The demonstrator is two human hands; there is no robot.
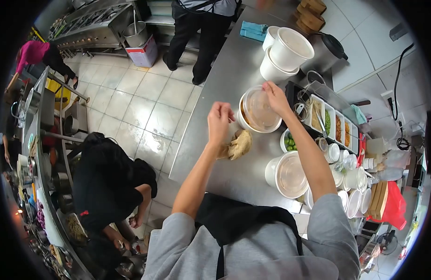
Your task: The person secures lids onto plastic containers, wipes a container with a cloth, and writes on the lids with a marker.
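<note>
A white round bowl (pixel 246 126) stands on the steel counter, with brownish food showing at its left side. Its clear plastic lid (pixel 262 114) lies tilted or off-centre over the top. My right hand (pixel 276 99) pinches the lid's far right edge. Just left of the bowl, my left hand (pixel 219 122) is raised with its fingers curled in, and I see nothing in them. Below that hand a crumpled tan cloth (pixel 239 144) lies on the counter. Right of the bowl sits a small container of green pieces (pixel 289 141).
Stacked white bowls (pixel 290 49) and a blue cloth (pixel 254 31) stand at the counter's far end. A lidded white bowl (pixel 290 175) is nearer me. Trays of toppings (pixel 327 116) line the wall side. One person (pixel 112 182) bends at left; another (pixel 196 37) stands ahead.
</note>
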